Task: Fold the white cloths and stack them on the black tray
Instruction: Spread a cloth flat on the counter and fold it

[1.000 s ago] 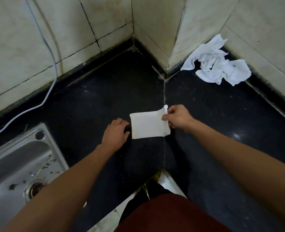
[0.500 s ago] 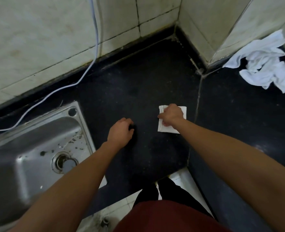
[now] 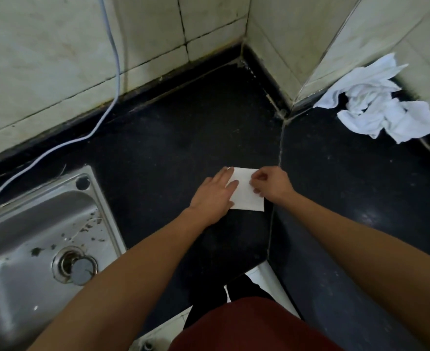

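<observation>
A small folded white cloth lies flat on the black counter in front of me. My left hand rests palm down over its left part, fingers straight and pressed on the fabric. My right hand sits at the cloth's right edge with its fingertips curled and pinching the fabric. A crumpled pile of unfolded white cloths lies at the far right against the tiled wall. No black tray is in view.
A steel sink with a drain is set into the counter at the left. A pale cable hangs down the tiled wall and trails over the counter behind the sink. A tiled wall corner juts out behind the cloth.
The cloth has been folded smaller. My left hand moved right from the bare counter onto the cloth. The view has swung left, showing more of the sink.
</observation>
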The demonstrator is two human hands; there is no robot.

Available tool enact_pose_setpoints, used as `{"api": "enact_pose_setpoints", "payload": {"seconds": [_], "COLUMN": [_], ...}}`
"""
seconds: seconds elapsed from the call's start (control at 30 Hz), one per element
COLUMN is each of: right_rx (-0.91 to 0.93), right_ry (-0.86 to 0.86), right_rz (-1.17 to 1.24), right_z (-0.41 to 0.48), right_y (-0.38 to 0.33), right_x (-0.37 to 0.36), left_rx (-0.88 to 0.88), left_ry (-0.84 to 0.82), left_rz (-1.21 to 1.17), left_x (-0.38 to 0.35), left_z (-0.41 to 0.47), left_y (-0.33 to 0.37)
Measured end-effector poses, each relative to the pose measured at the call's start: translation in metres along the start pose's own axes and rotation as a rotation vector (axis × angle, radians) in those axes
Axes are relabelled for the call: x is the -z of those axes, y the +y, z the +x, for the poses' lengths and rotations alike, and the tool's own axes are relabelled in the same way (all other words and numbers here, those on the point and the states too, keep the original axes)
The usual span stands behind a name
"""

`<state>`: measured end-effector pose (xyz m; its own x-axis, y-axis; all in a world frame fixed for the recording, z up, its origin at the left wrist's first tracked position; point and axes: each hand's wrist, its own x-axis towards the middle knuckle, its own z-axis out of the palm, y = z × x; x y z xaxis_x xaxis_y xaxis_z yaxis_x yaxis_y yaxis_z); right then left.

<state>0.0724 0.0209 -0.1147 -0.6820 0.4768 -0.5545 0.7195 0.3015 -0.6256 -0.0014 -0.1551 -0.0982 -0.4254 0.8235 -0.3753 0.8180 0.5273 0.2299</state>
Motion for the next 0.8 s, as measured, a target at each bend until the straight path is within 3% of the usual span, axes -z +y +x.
{"api": "enact_pose_setpoints", "payload": {"seconds": [0.27, 0.37, 0.47, 0.53, 0.63, 0.8], "right_rx": [-0.006, 0.054, 0.263, 0.332, 0.288, 0.134], "right_ry": [0.016, 0.053, 0.150, 0.056, -0.105, -0.190], "right_rz": [-0.035, -0.324, -0.508, -0.579, -0.767, -0.712], "right_z": [0.004, 0.008, 0.014, 0.018, 0.023, 0.023], "right_y": [0.007, -0.001, -0.013, -0.022, -0.028, -0.033], "right_x": [0.009, 0.017, 0.018, 0.014, 0.008, 0.002], "left_rx": [0.000, 0.003, 0.014, 0.035, 0.095, 0.194], "left_ry": [-0.051, -0.063, -0.033, 0.054, 0.132, 0.150], "left_rz": [-0.013, -0.020, -0.054, -0.097, -0.138, -0.155], "left_x": [-0.016, -0.014, -0.012, -0.015, -0.020, -0.032], "left_z": [0.009, 0.011, 0.008, 0.001, -0.019, -0.061], "left_y": [-0.013, -0.012, -0.010, -0.009, -0.010, -0.020]}}
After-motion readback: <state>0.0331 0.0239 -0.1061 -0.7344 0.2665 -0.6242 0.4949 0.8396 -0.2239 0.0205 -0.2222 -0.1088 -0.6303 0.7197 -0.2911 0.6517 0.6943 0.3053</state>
